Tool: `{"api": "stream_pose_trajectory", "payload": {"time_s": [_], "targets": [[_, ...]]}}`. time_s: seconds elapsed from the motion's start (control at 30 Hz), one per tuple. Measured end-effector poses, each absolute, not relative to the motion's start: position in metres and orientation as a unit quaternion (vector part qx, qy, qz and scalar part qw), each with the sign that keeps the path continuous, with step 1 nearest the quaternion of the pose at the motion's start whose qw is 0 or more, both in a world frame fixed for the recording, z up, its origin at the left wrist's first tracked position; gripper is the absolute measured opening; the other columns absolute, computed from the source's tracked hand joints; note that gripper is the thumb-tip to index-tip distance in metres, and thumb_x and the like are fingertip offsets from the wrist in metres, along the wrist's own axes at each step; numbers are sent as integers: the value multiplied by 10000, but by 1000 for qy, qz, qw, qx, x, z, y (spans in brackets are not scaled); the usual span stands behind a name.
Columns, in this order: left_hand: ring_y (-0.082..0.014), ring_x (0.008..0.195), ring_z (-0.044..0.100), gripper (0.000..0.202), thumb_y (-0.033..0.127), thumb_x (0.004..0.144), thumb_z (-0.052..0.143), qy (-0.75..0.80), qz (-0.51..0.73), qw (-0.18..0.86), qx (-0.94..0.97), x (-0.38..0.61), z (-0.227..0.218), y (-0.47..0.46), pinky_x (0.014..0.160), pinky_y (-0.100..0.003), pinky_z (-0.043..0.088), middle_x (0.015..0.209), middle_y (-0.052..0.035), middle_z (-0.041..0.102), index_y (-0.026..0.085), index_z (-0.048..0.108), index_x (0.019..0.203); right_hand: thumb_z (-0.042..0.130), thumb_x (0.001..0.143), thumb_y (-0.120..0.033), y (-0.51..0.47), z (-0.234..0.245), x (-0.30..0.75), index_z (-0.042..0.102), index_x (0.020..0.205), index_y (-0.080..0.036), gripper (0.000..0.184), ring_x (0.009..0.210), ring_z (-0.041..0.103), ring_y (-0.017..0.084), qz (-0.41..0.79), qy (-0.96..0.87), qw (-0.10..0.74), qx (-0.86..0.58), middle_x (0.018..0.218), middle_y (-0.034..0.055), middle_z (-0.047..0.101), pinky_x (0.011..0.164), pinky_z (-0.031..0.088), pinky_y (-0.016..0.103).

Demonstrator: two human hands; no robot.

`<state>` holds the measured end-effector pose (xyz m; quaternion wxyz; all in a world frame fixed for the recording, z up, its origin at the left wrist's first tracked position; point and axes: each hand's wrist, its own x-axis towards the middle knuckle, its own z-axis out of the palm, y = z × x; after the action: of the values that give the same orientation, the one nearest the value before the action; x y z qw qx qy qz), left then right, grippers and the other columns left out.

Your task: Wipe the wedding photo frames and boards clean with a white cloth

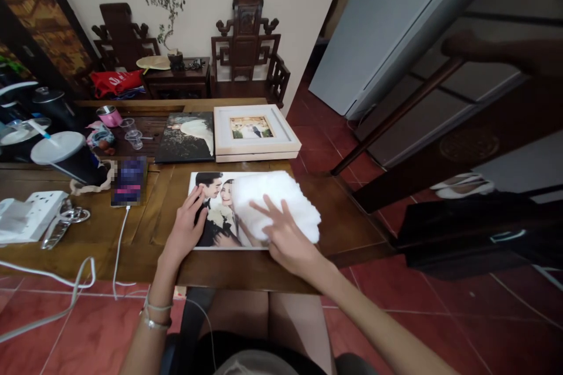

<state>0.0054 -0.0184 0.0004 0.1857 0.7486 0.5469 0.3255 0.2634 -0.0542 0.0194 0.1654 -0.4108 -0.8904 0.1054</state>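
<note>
A wedding photo panel [219, 220] lies flat on the wooden table in front of me. My left hand [188, 222] rests on its left edge, fingers stretched out over the print. Covering the panel's right part is a fluffy white cloth [294, 193], which reaches past the right edge. On top of this cloth lies my right hand [284, 234], with some fingers spread apart; the undersides of its fingers are hidden.
Behind the panel lie a dark photo panel [187, 137] and white-framed pictures [253, 129], stacked. To the left are a phone [129, 181] on a white cable, a lidded dark cup [73, 158], a power strip [35, 217] and a pink mug [109, 116]. A dark wooden chair [409, 158] stands right.
</note>
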Motion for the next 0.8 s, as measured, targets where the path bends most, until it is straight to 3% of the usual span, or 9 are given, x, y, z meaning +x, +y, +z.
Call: {"api": "stream_pose_trajectory", "payload": {"time_s": [0.23,0.47,0.6,0.8], "targets": [[-199,1416,287,465,256,957,396,541,322,185,755,4,-3,-19,1144,-454,253,1511,-86,365,220,394,1420,386,566,62,-72,48,257,640,684,-166,362,1428,196,291,145,-905,134,-377,1454,78,445,1142,168,594],[-206,1423,272,465,273,961,388,549,307,197,752,4,0,-19,1142,-460,253,1515,-100,355,212,392,1422,401,660,45,27,45,248,634,798,-122,318,1393,281,332,142,-855,138,-480,1334,192,546,1094,218,627],[-194,1421,273,474,283,967,371,549,309,192,753,5,3,-22,1145,-448,249,1518,-101,350,203,362,1434,502,698,-33,17,27,238,671,774,-140,214,1407,179,412,66,-856,157,-488,1460,149,419,1071,164,701],[-192,1434,235,470,294,985,329,559,293,195,751,6,3,-23,1150,-473,215,1538,-77,314,244,317,1453,608,665,-98,-88,15,240,707,674,-196,140,1422,118,399,62,-878,150,-451,1495,63,381,1126,76,658]]}}
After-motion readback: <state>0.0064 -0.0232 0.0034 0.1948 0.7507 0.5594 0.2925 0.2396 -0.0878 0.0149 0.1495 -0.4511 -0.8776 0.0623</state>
